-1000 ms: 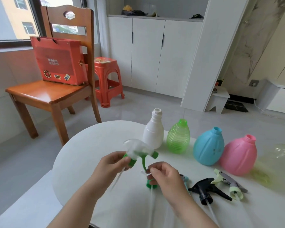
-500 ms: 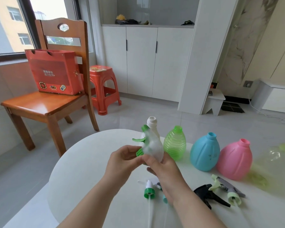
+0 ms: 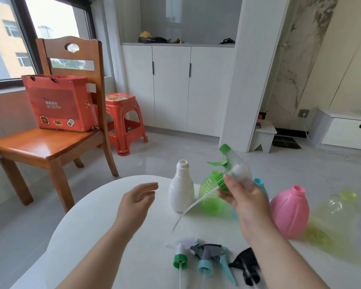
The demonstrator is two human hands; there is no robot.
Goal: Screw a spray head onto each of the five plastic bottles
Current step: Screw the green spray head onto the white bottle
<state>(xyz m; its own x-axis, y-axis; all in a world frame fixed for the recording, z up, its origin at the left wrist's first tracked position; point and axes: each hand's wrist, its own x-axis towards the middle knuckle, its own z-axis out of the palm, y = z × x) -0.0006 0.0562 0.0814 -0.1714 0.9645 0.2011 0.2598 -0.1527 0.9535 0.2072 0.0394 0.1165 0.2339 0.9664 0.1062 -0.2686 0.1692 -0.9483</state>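
White bench (image 3: 113, 236). White bottle (image 3: 180, 190), ribbed green bottle (image 3: 208, 201), blue bottle (image 3: 258, 182), pink bottle (image 3: 289, 213), see-through yellow bottle (image 3: 338, 213). Clear head (image 3: 236, 172) with green collar, trigger and nozzle. White head (image 3: 180, 255) with green collar, grey head (image 3: 211, 257) with teal collar and trigger, black head (image 3: 246, 265). Red box (image 3: 61, 103) with round emblems.

Blue bottle (image 3: 259, 181) mostly behind right hand (image 3: 244, 198), yellow bottle (image 3: 331, 214) blurred
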